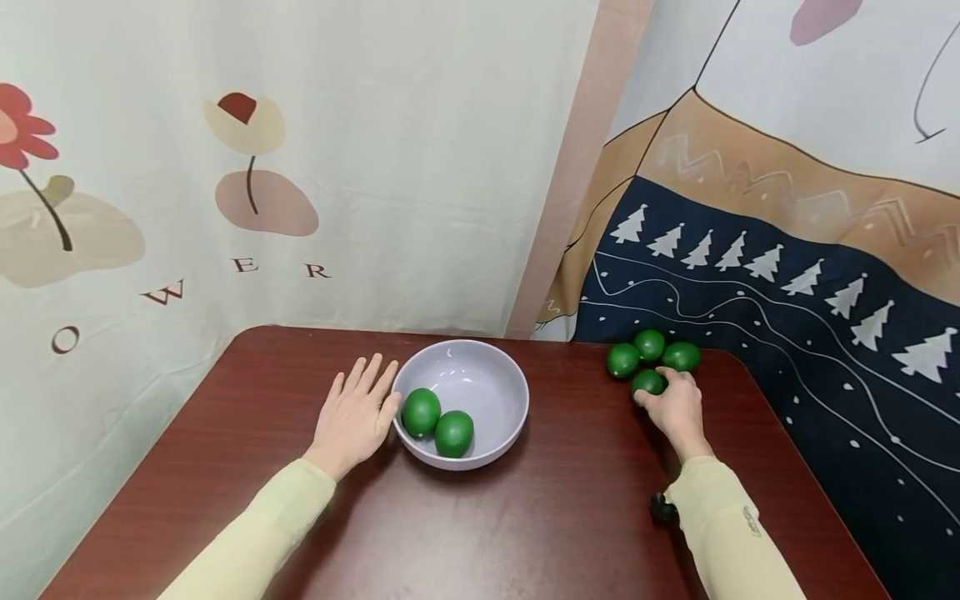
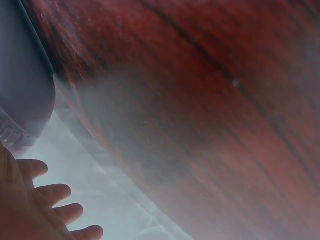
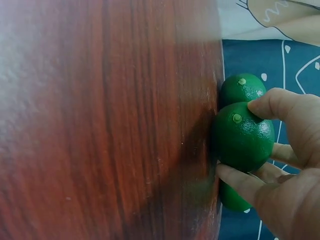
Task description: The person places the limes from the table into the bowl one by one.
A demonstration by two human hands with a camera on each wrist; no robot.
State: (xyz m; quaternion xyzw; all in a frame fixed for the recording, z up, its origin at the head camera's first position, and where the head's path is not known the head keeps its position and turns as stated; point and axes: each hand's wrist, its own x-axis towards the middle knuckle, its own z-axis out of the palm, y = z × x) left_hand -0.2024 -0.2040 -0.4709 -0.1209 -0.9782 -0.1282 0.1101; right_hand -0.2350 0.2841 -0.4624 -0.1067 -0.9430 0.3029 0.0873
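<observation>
At the far right of the table, my right hand (image 1: 678, 412) pinches a green lime (image 3: 242, 140) between thumb and fingers. Several other limes (image 1: 622, 360) cluster just behind it, partly hidden by the held one in the right wrist view. A pale lavender bowl (image 1: 498, 396) stands at the middle back of the table, with two limes (image 1: 453, 433) lying in its front left part. My left hand (image 1: 352, 421) is beside the bowl's left side, its fingers straight and spread, the thumb at the rim. Whether the thumb presses the bowl, I cannot tell.
The dark red-brown wooden table (image 1: 555, 517) ends at the back against a white printed curtain (image 1: 420, 167). On the right hangs a navy and tan cloth (image 1: 720, 292) with white trees. A small black device (image 1: 662, 508) sits at my right wrist.
</observation>
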